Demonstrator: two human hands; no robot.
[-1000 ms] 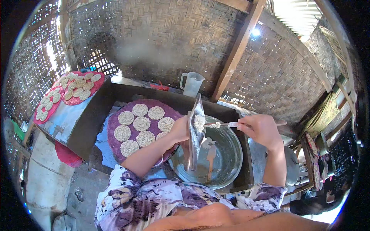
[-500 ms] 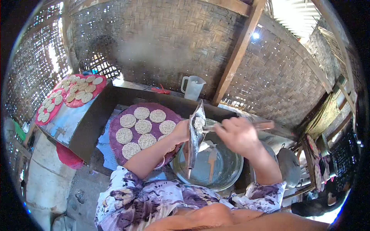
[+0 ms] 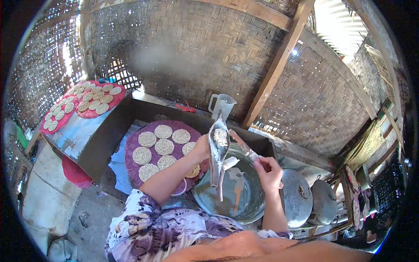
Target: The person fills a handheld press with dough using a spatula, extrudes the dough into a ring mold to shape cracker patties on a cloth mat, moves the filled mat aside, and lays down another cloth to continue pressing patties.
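My left hand [image 3: 200,148] is closed around a long, dark, hand-held press [image 3: 217,150], tilted upright over the basin, with pale dough [image 3: 221,137] in its hollow. Two handle ends point down below it. To the right, my right hand [image 3: 268,172] pinches a wooden stick [image 3: 241,144] smeared with pale dough, its far end beside the press and apart from the dough. Beneath both hands stands a wide metal basin [image 3: 257,205] with dough remains and a flat wooden spatula [image 3: 238,194] inside. At left, round lacy noodle-like discs [image 3: 164,146] lie on a purple round mat [image 3: 131,146], partly behind my left forearm.
More discs rest on pink sheets [image 3: 65,120] atop a box at the far left. A translucent jug [image 3: 223,105] stands behind the basin, near a woven wall [image 3: 187,56]. Two metal lidded pots [image 3: 297,203] sit at right. A dark trough edge [image 3: 166,114] runs behind the mat.
My right hand has drawn the stick back from the press, turned it and lowered to the right. The press has tilted so its dough-filled hollow faces me more.
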